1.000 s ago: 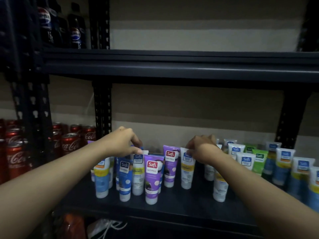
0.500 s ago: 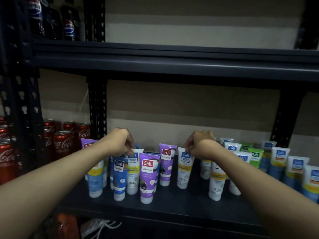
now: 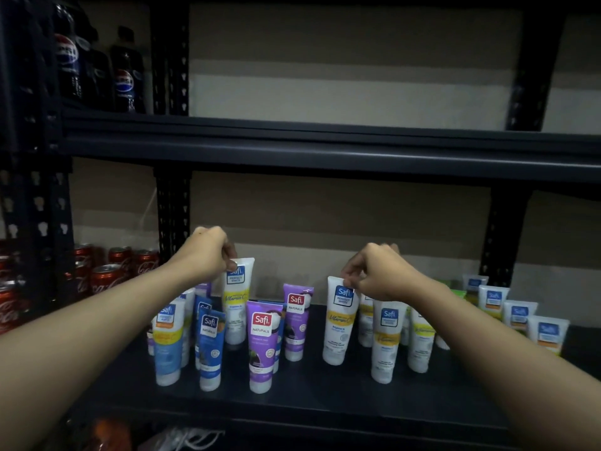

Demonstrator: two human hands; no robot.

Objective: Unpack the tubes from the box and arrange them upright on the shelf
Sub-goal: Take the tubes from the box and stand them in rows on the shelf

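Several Safi tubes stand cap-down on the dark shelf [image 3: 325,398]. My left hand [image 3: 208,252] pinches the top edge of a white and yellow tube [image 3: 236,304], lifted higher than its neighbours. My right hand [image 3: 380,271] pinches the top of another white and yellow tube [image 3: 340,323], tilted slightly. Between them stand two purple tubes [image 3: 261,346], [image 3: 296,320]. Blue tubes [image 3: 209,349] cluster at the left. More white tubes [image 3: 387,340] stand under my right forearm. No box is in view.
Red cola cans [image 3: 104,276] fill the neighbouring shelf bay at the left. Dark Pepsi bottles [image 3: 125,73] stand on the upper shelf. A black perforated upright [image 3: 172,206] rises behind my left hand. A row of white and blue tubes [image 3: 520,317] runs to the right.
Both hands have risen. The left hand has lifted a white and yellow tube out of the left cluster. The right hand has taken hold of another tube's top and tilted it.
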